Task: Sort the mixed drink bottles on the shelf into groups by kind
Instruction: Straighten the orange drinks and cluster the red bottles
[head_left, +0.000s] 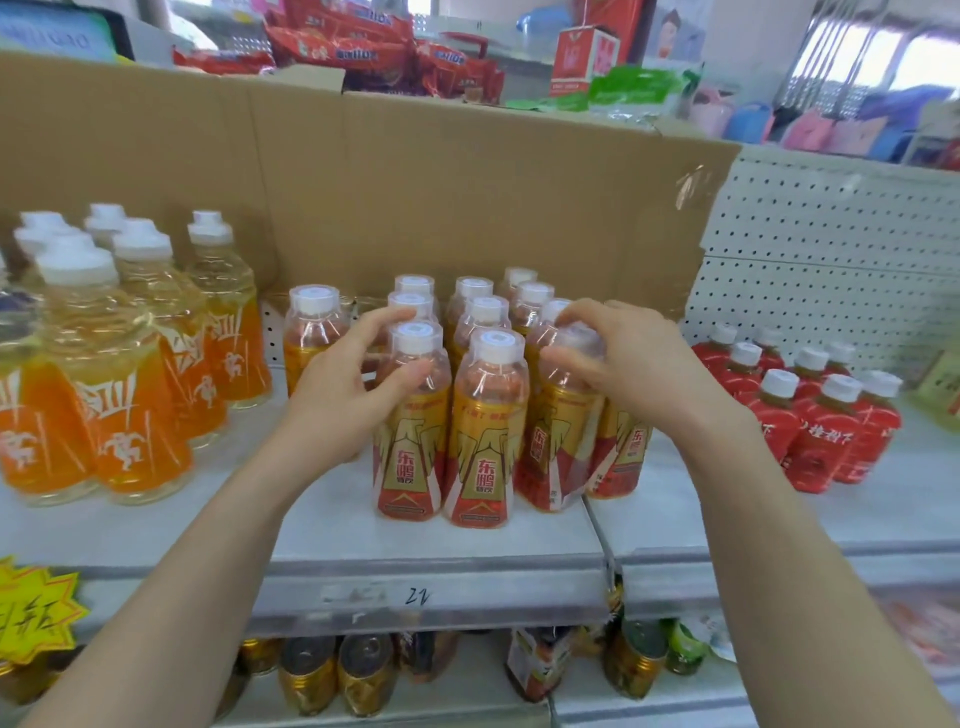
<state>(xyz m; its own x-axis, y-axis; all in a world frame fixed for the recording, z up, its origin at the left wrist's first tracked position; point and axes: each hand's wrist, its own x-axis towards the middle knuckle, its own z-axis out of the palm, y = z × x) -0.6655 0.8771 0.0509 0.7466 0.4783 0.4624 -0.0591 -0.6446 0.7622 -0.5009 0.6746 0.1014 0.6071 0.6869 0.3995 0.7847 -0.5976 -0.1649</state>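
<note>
Several small gold-and-red labelled bottles (488, 426) stand in rows at the middle of the white shelf (426, 535). My left hand (348, 384) curls round the front left bottle (410, 415) of that group, thumb on its shoulder. My right hand (628, 358) grips the top of the front right bottle (558, 441), which leans a little. One more gold bottle (311, 332) stands apart at the left. Tall orange-labelled bottles (130, 364) fill the shelf's left part. Red-labelled bottles (821, 415) stand in a group at the right.
A brown cardboard sheet (415, 197) stands behind the bottles, with a white pegboard (831, 244) to its right. Cans (337, 670) sit on the lower shelf. A yellow price sign (31, 613) hangs at the lower left. Red snack packs (363, 47) lie above.
</note>
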